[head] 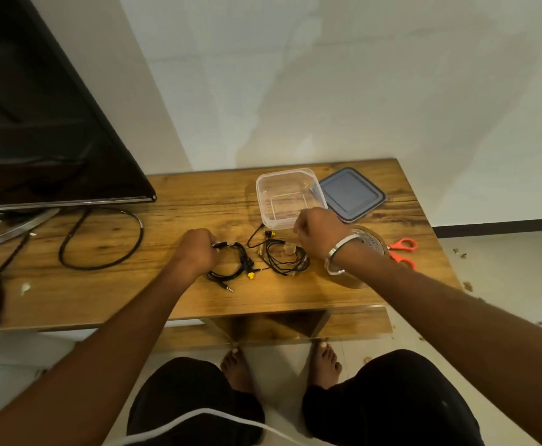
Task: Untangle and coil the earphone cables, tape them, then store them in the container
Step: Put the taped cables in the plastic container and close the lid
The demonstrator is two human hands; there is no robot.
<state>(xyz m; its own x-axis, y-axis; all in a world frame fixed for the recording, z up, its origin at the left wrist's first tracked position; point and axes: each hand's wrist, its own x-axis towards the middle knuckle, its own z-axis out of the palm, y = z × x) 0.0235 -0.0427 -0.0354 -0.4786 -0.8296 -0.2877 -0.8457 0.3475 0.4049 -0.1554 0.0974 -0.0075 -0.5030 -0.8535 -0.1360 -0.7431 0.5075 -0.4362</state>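
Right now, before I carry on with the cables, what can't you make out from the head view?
- Right hand: seen from the back, so whether its curled fingers pinch anything is hidden.
- Tape roll: mostly covered by the right wrist and bangle.
- Scissors: blades hidden behind the right forearm.
- Left hand: its fingers cover part of the black coil it grips.
- Right-hand cable bundle: too small to tell whether it is taped.
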